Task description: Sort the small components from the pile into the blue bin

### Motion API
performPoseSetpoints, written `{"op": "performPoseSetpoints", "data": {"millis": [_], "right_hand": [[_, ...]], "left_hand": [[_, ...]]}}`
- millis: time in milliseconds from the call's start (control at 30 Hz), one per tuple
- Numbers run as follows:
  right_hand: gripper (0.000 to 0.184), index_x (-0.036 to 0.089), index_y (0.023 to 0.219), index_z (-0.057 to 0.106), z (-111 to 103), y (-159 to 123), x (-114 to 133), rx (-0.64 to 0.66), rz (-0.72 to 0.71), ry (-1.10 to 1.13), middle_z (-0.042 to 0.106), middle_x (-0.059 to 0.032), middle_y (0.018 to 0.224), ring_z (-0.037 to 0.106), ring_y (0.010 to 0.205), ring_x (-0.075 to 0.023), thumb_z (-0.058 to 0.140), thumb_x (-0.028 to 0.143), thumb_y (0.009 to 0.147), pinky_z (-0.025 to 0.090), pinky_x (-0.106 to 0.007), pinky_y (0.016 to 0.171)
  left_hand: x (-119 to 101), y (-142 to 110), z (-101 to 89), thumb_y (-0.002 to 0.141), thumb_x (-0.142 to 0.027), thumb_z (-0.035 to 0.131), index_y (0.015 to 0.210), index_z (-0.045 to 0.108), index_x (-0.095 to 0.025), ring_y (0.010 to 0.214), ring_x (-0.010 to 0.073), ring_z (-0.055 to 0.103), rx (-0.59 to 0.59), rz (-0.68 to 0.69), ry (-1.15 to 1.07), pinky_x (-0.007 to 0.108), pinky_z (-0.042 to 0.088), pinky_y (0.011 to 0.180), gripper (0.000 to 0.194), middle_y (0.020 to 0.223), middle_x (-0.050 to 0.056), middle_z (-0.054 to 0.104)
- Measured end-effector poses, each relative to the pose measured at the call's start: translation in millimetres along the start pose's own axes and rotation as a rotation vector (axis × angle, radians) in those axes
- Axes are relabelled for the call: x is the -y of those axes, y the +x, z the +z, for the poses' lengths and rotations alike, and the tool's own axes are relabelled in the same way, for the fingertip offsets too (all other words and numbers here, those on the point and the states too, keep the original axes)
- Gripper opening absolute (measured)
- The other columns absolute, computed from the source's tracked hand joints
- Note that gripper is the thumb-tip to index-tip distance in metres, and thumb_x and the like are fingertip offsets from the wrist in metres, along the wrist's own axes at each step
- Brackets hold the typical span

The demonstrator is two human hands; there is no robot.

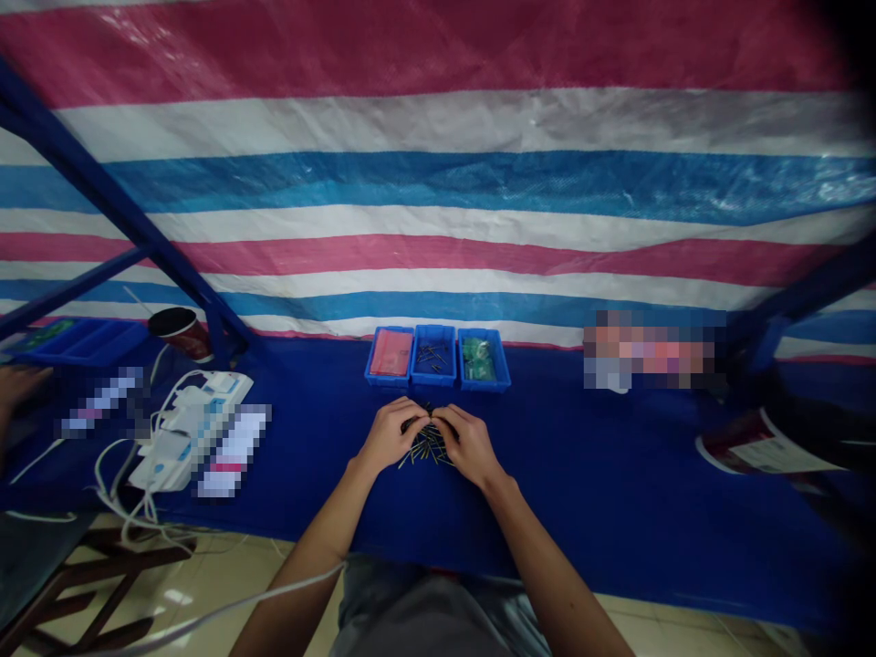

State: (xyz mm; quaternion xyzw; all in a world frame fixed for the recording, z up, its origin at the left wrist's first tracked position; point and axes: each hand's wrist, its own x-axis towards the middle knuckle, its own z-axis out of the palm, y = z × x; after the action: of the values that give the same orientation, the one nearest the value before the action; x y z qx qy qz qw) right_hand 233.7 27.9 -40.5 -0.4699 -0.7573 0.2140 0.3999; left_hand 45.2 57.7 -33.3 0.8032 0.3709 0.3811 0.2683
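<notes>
A pile of thin dark and yellowish rods [427,449] lies on the blue table in front of me. Over its far side, my left hand [392,436] and my right hand [472,444] almost meet at the fingertips. Both are closed in a pinch, and a tiny dark piece seems to show between them, too small to name. Just beyond stand three blue bins in a row. The left bin [389,381] contains pinkish-red packets [393,351], the middle bin [435,380] several thin dark pieces, and the right bin [487,386] green-and-clear bagged items [479,359].
A white power strip [195,424] with tangled cables lies on the left beside a blurred-out phone-like object [234,452]. Farther left are a dark cup [182,333], a blue tray [88,340] and another person's hand [20,385]. A red-and-black container [753,443] lies at right.
</notes>
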Motion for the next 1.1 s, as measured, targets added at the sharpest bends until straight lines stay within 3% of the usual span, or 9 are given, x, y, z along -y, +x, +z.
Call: {"op": "performPoseSetpoints", "data": {"millis": [233, 667, 933, 1100], "right_hand": [[0.023, 0.022, 0.093, 0.057, 4.0, -0.3, 0.1, 0.072, 0.022, -0.173, 0.066, -0.0020, 0.083, 0.063, 0.071, -0.0158, 0.037, 0.027, 0.105, 0.040, -0.026, 0.066], [0.043, 0.021, 0.075, 0.054, 10.0, 1.3, -3.7, 0.016, 0.039, -0.321, 0.064, -0.0016, 0.065, 0.059, 0.057, -0.0142, 0.031, 0.034, 0.108, 0.029, -0.027, 0.057], [0.042, 0.021, 0.071, 0.053, 4.1, 1.5, -3.3, -0.039, 0.021, -0.242, 0.060, -0.0006, 0.062, 0.054, 0.055, -0.0133, 0.036, 0.036, 0.107, 0.029, -0.026, 0.058], [0.036, 0.021, 0.077, 0.061, 0.2, 1.7, -2.5, -0.069, -0.002, -0.150, 0.065, -0.0025, 0.070, 0.059, 0.064, -0.0153, 0.042, 0.033, 0.105, 0.038, -0.026, 0.065]], "left_hand": [[-1.6, 0.2, 1.6, 0.098, -0.026, 0.056, 0.089, 0.072, -0.018, 0.082, 0.0179, 0.063, 0.009, 0.001, 0.016, 0.031, 0.049, 0.078, 0.020, 0.085, 0.006, 0.070], [-1.9, 0.0, 2.7, 0.099, -0.029, 0.055, 0.091, 0.074, -0.019, 0.082, 0.0181, 0.063, -0.020, 0.022, 0.011, 0.033, 0.050, 0.080, 0.023, 0.086, 0.007, 0.072], [1.5, 0.2, 3.1, 0.096, -0.026, 0.060, 0.087, 0.073, -0.019, 0.080, 0.0175, 0.063, -0.068, -0.013, -0.008, 0.031, 0.050, 0.078, 0.017, 0.084, 0.006, 0.072], [1.6, 0.1, 2.5, 0.096, -0.027, 0.059, 0.088, 0.073, -0.019, 0.080, 0.0174, 0.063, -0.084, -0.035, -0.017, 0.031, 0.049, 0.078, 0.018, 0.083, 0.005, 0.071]]}}
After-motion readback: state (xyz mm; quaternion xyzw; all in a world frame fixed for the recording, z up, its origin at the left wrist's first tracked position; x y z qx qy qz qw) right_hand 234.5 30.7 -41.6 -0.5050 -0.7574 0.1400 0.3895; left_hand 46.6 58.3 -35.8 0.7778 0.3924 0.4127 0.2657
